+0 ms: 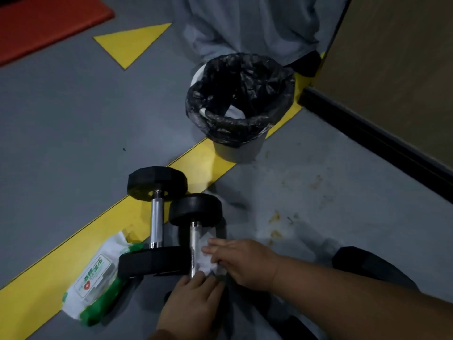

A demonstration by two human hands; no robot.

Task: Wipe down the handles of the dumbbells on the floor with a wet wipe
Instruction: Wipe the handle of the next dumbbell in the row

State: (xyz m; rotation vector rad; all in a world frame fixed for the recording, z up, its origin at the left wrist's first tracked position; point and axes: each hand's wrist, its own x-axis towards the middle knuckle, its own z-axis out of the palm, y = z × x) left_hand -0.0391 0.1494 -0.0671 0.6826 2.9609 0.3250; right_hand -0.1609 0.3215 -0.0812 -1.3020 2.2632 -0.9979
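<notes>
Head view: 2 dumbbells lie side by side on the floor. Right hand (241, 262) presses a wipe (208, 262) against the handle (195, 249) of the right dumbbell (196, 225), its grip folded over the wipe. Left hand (193, 307) steadies the near end; I cannot tell its grip. Left dumbbell (157, 214) touches the wipe pack (96, 280). Risk: round heads may roll under sideways rubbing, and the thin wipe may bunch, leaving metal unwiped.

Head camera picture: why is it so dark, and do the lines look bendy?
Head view: dim light, so the floor looks grey and grainy; the hands and wipe look soft; the yellow stripe looks straight; the handles shine faintly.
</notes>
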